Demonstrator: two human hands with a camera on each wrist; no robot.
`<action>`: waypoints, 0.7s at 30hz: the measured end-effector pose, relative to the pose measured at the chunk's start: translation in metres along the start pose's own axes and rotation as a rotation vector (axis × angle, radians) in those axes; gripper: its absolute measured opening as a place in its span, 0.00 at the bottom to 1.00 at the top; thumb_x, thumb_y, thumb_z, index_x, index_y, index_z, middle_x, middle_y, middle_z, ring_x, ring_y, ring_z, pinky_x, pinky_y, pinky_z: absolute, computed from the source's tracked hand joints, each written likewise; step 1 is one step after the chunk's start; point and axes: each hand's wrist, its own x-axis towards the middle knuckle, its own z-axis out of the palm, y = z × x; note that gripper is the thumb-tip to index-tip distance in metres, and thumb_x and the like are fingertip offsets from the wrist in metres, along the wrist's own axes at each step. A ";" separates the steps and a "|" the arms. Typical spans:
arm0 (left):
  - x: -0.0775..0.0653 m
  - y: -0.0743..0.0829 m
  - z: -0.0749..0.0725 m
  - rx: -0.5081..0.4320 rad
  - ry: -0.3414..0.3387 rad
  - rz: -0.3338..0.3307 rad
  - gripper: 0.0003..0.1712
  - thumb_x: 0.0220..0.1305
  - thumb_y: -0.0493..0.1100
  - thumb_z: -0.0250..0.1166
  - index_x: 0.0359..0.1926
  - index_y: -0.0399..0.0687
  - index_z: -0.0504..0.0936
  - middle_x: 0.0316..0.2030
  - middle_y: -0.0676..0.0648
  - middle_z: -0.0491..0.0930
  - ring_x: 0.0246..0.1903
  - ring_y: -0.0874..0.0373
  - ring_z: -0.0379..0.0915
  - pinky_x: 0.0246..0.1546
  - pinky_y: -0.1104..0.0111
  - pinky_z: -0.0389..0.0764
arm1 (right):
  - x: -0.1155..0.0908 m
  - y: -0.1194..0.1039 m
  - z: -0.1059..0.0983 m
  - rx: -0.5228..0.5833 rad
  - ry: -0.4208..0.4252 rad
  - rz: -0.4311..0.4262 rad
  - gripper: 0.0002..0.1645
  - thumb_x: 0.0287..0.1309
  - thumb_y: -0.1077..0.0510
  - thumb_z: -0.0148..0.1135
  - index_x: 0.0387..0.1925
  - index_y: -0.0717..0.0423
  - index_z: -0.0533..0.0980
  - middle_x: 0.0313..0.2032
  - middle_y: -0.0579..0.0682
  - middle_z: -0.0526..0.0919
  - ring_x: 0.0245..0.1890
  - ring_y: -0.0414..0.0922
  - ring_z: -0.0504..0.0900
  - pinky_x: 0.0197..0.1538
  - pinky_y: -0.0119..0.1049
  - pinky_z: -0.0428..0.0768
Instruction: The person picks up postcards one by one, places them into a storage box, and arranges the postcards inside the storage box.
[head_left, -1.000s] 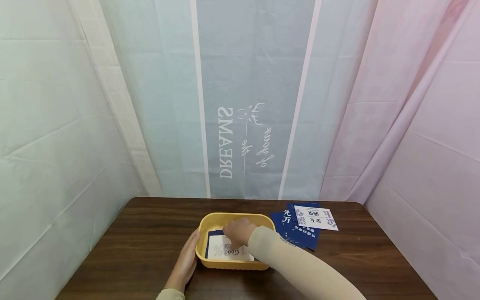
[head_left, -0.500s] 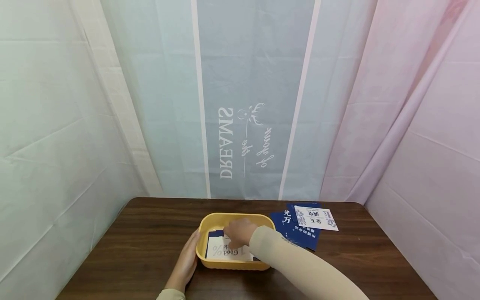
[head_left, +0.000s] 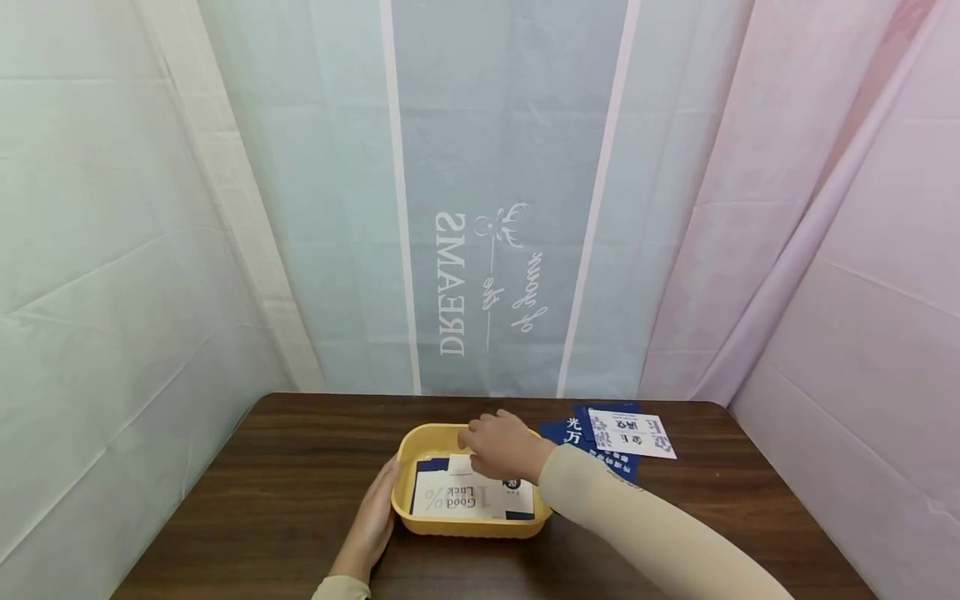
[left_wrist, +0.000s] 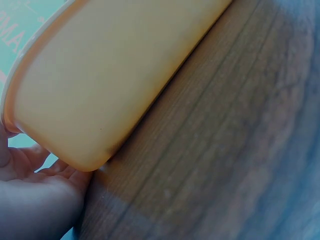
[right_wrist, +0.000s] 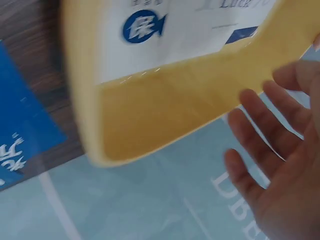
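A yellow plastic basket [head_left: 468,529] stands on the table, with white and navy cards lying inside. The top white card [head_left: 442,497] reads "Good Luck". My left hand [head_left: 374,512] rests along the basket's left end, fingers extended against the wall; the left wrist view shows this hand [left_wrist: 40,195] at the basket's corner. Over the basket's far right rim is my right hand [head_left: 506,446]. In the right wrist view its fingers [right_wrist: 257,140] are spread and loosely bent beside the rim, with nothing held. My right hand and forearm cover part of the basket.
To the basket's right lie navy cards [head_left: 573,454] with white characters, partly hidden by the right sleeve. A white card [head_left: 633,433] with purple print overlaps them. The dark wooden table [head_left: 277,475] meets a pale blue curtain [head_left: 510,167] at its far edge.
My right hand has lifted off the cards in the basket and moved up and to the right, uncovering more of them. The left hand stays at the basket's left end.
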 end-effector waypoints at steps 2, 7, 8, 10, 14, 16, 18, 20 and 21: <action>0.000 0.000 0.000 -0.002 -0.005 0.004 0.39 0.82 0.56 0.39 0.77 0.31 0.44 0.77 0.31 0.40 0.76 0.38 0.33 0.73 0.44 0.39 | -0.006 0.007 -0.001 -0.017 0.065 -0.007 0.14 0.65 0.50 0.63 0.52 0.41 0.80 0.47 0.41 0.83 0.50 0.42 0.79 0.56 0.43 0.77; 0.000 0.000 0.000 -0.007 -0.006 0.005 0.39 0.82 0.56 0.40 0.77 0.31 0.44 0.77 0.31 0.41 0.76 0.38 0.34 0.73 0.44 0.38 | -0.020 0.029 0.005 -0.055 0.218 0.002 0.13 0.63 0.51 0.65 0.49 0.44 0.81 0.43 0.42 0.82 0.46 0.43 0.80 0.49 0.40 0.78; 0.000 0.000 0.000 -0.006 -0.003 0.003 0.39 0.82 0.56 0.41 0.77 0.31 0.45 0.77 0.31 0.41 0.76 0.38 0.34 0.73 0.44 0.39 | -0.024 0.033 0.006 -0.055 0.232 0.013 0.13 0.63 0.51 0.65 0.49 0.44 0.81 0.42 0.43 0.82 0.46 0.44 0.80 0.48 0.40 0.78; 0.001 0.000 0.001 -0.008 0.003 -0.003 0.40 0.81 0.56 0.41 0.77 0.31 0.45 0.77 0.31 0.41 0.76 0.38 0.34 0.73 0.44 0.39 | -0.029 0.042 0.011 -0.052 0.247 0.041 0.12 0.63 0.52 0.66 0.48 0.44 0.80 0.42 0.43 0.81 0.45 0.44 0.80 0.46 0.40 0.77; 0.002 0.000 0.002 -0.002 0.014 -0.014 0.40 0.81 0.57 0.41 0.77 0.31 0.46 0.77 0.31 0.42 0.76 0.37 0.35 0.72 0.43 0.40 | -0.040 0.063 0.022 -0.020 0.271 0.106 0.12 0.62 0.53 0.66 0.47 0.45 0.80 0.42 0.44 0.81 0.45 0.45 0.79 0.44 0.42 0.76; 0.002 0.000 0.002 0.000 0.017 -0.016 0.40 0.81 0.57 0.41 0.77 0.32 0.46 0.77 0.31 0.42 0.76 0.37 0.35 0.72 0.43 0.40 | -0.046 0.074 0.029 -0.001 0.287 0.139 0.12 0.61 0.54 0.66 0.47 0.47 0.80 0.42 0.45 0.82 0.45 0.46 0.80 0.45 0.44 0.78; 0.002 0.000 0.002 0.002 0.018 -0.019 0.40 0.81 0.57 0.41 0.77 0.32 0.45 0.77 0.31 0.41 0.76 0.37 0.35 0.72 0.43 0.40 | -0.053 0.086 0.037 0.007 0.292 0.171 0.12 0.61 0.54 0.67 0.46 0.48 0.80 0.42 0.46 0.82 0.45 0.48 0.80 0.48 0.47 0.79; 0.003 0.001 0.001 0.002 0.018 -0.024 0.40 0.81 0.57 0.41 0.78 0.32 0.45 0.77 0.31 0.41 0.76 0.37 0.34 0.72 0.43 0.39 | -0.061 0.097 0.044 0.008 0.268 0.204 0.13 0.60 0.54 0.67 0.47 0.50 0.80 0.43 0.48 0.82 0.46 0.49 0.80 0.49 0.50 0.79; 0.003 0.001 0.001 0.004 0.018 -0.026 0.40 0.81 0.57 0.41 0.78 0.32 0.45 0.77 0.31 0.41 0.76 0.37 0.34 0.72 0.43 0.39 | -0.064 0.102 0.048 0.004 0.250 0.223 0.14 0.60 0.54 0.67 0.47 0.51 0.80 0.43 0.48 0.82 0.47 0.50 0.80 0.51 0.51 0.79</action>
